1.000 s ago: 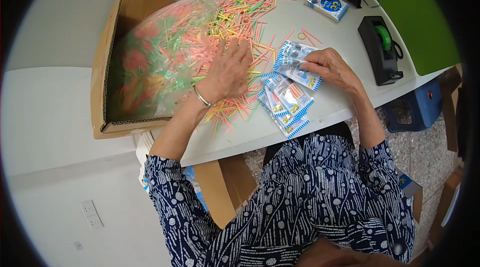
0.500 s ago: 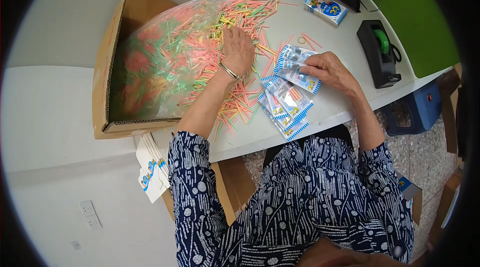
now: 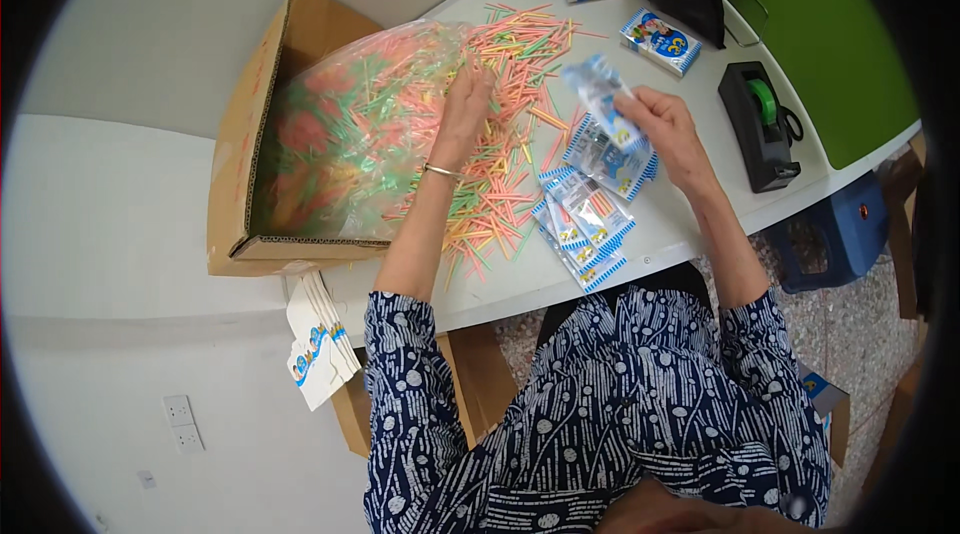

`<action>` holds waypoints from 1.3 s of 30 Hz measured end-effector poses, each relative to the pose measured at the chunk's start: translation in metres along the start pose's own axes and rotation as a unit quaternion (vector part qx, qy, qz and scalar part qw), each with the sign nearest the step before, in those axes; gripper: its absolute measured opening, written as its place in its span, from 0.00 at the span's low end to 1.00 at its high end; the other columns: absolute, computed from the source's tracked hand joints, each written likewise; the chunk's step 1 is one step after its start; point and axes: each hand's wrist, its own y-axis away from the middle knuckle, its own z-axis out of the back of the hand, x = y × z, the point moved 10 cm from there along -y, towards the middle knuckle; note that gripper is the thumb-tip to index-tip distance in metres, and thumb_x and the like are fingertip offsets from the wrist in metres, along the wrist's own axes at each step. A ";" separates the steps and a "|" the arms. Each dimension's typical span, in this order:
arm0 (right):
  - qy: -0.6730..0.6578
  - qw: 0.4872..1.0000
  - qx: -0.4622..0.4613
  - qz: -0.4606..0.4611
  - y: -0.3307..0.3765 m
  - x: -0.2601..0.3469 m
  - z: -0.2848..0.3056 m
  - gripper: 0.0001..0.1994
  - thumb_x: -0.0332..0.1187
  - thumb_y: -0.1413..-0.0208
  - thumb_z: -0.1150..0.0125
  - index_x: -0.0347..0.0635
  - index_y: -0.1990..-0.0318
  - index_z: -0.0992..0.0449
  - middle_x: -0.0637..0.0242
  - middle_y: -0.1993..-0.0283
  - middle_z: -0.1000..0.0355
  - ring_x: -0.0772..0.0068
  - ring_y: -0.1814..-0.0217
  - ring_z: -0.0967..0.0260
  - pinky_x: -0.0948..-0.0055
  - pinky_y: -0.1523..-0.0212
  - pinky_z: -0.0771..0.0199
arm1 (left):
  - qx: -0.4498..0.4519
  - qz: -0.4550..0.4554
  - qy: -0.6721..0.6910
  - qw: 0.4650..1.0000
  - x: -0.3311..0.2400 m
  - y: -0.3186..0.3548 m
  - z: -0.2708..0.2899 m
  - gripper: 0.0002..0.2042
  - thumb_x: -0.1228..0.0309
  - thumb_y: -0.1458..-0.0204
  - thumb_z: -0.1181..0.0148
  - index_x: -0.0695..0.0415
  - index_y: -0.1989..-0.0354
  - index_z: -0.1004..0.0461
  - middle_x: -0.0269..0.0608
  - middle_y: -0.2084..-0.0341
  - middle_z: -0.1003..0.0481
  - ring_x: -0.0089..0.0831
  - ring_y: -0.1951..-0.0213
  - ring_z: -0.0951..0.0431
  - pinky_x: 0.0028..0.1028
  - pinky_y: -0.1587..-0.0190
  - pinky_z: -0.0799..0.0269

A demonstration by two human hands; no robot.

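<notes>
Cardboard box (image 3: 238, 154) at far left: stands open on the white table (image 3: 672, 216). White folded cartons (image 3: 320, 359): lie stacked just below the box's near corner. Clear plastic bag (image 3: 350, 119): leans out of the box, full of thin pink, green and yellow straws. Left hand (image 3: 468, 109): reaches in at the bag's edge, fingers bent, among the loose straws (image 3: 515, 202); cannot tell about any grip on them. Loose straws: spread around and to the right of this hand. Flat packets (image 3: 592, 219): lie overlapped in a fan near the table's front edge. Blue-and-white packet (image 3: 603, 96): hangs blurred just above the fan's upper end, pinched between thumb and fingers of the right hand (image 3: 662, 129). Printed box (image 3: 660, 42): lies beyond this hand. Black tape dispenser (image 3: 757, 134): stands farther right, with green tape.
</notes>
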 end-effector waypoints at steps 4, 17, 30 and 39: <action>-0.228 0.973 -0.018 -0.020 -0.024 -0.002 -0.038 0.12 0.38 0.41 0.44 0.39 0.59 0.25 0.68 0.63 0.25 0.82 0.63 0.30 0.81 0.61 0.32 | -0.088 0.101 0.322 0.937 0.017 0.002 0.010 0.16 0.66 0.39 0.52 0.68 0.51 0.33 0.50 0.56 0.28 0.36 0.57 0.26 0.33 0.51 0.29; -0.631 0.759 -0.123 -0.105 -0.059 -0.052 -0.139 0.11 0.33 0.35 0.55 0.34 0.58 0.30 0.59 0.59 0.27 0.65 0.55 0.30 0.68 0.45 0.31 | -0.207 0.020 0.504 0.838 0.008 0.027 -0.026 0.08 0.70 0.43 0.44 0.63 0.65 0.29 0.41 0.67 0.26 0.26 0.64 0.25 0.25 0.62 0.26; -0.568 0.803 -0.145 -0.104 -0.051 -0.049 -0.129 0.09 0.33 0.37 0.50 0.36 0.58 0.29 0.61 0.55 0.28 0.71 0.51 0.32 0.71 0.47 0.31 | -0.206 0.038 0.454 0.866 -0.001 0.043 -0.030 0.09 0.68 0.39 0.50 0.62 0.61 0.29 0.37 0.66 0.25 0.21 0.65 0.26 0.23 0.63 0.28; -0.437 0.898 -0.050 -0.027 -0.048 -0.008 -0.116 0.08 0.35 0.42 0.41 0.41 0.59 0.26 0.70 0.62 0.25 0.81 0.60 0.29 0.76 0.56 0.29 | -0.235 0.076 0.442 0.863 0.036 0.035 -0.013 0.06 0.69 0.39 0.52 0.57 0.65 0.33 0.26 0.78 0.35 0.14 0.77 0.36 0.20 0.77 0.39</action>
